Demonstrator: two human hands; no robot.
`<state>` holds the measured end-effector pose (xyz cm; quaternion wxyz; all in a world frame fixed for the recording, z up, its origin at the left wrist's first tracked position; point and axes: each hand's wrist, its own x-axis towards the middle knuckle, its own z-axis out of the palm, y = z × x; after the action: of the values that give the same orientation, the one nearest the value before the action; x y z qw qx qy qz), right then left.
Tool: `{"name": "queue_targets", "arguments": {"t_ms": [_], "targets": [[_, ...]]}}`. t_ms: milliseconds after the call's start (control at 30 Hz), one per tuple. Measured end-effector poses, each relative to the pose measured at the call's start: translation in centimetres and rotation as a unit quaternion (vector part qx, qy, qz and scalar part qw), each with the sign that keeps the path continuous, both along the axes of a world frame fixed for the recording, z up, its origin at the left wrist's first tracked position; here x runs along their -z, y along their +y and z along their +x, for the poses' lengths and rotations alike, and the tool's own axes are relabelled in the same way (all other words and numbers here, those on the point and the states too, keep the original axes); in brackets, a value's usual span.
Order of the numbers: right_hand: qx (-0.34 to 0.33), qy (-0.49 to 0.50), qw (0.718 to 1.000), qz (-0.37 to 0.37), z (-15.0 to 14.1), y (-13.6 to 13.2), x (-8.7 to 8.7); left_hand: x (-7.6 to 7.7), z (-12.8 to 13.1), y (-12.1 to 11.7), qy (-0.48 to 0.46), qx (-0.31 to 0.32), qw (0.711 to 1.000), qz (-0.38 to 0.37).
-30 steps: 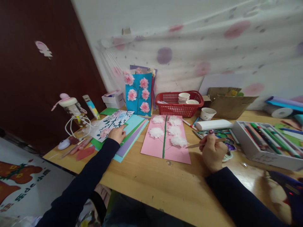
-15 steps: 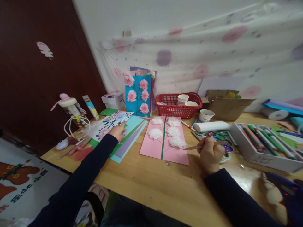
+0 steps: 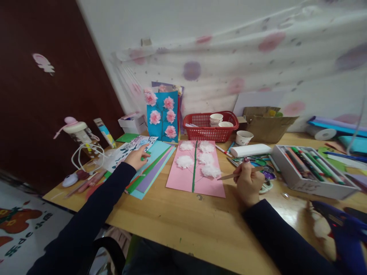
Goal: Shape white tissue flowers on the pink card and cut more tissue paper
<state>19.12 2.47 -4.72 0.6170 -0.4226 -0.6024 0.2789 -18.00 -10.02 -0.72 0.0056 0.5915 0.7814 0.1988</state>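
My right hand [image 3: 248,181] is closed around a thin brown wooden pointed stick [image 3: 228,176]. Its tip points left at the pink card [image 3: 179,181], close to the lowest white fluffy flower [image 3: 210,170]; whether it touches the card I cannot tell. A green stem runs down the card, with thin lines branching to several white flowers. On the left, my left hand [image 3: 137,157] reaches over a stack of coloured paper [image 3: 149,184] and a flower-printed sheet [image 3: 117,153]. Its fingers are stretched and apart, and nothing clearly shows in them.
A blue card with pink flowers [image 3: 159,131] stands behind, beside a red basket [image 3: 209,133] of paper cups. At right are a marker box [image 3: 312,187], a white roll-shaped case [image 3: 250,150], paint pots [image 3: 268,175] and a glue gun [image 3: 338,225]. A bottle [image 3: 82,133] stands left.
My left hand has shifted slightly left over the papers, and its fingers have spread. The right hand keeps its hold on the wooden stick near the card. The whole view has drifted slightly.
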Motion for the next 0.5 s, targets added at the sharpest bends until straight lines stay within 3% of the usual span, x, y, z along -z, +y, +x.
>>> {"name": "queue_targets", "arguments": {"t_ms": [133, 267, 367, 433, 500], "targets": [[0.0, -0.011, 1.0, 0.013, 0.0, 0.0, 0.1, 0.6, -0.1, 0.3, 0.051, -0.01, 0.994, -0.1], [-0.008, -0.024, 1.0, 0.018, 0.1, 0.0, 0.4, 1.4, -0.1, 0.6, 0.088, -0.042, 0.989, -0.114], [-0.012, -0.016, 1.0, 0.016, 0.1, 0.0, 0.4, 1.6, -0.1, 0.6, 0.059, -0.041, 0.995, -0.064], [-0.015, 0.0, 1.0, 0.009, 0.0, 0.0, 0.3, 1.3, 0.5, 0.7, -0.017, -0.029, 0.999, 0.012], [-0.018, 0.027, 0.999, -0.006, 0.0, -0.1, 0.2, 0.7, 1.8, 0.8, -0.135, -0.009, 0.986, 0.098]]}}
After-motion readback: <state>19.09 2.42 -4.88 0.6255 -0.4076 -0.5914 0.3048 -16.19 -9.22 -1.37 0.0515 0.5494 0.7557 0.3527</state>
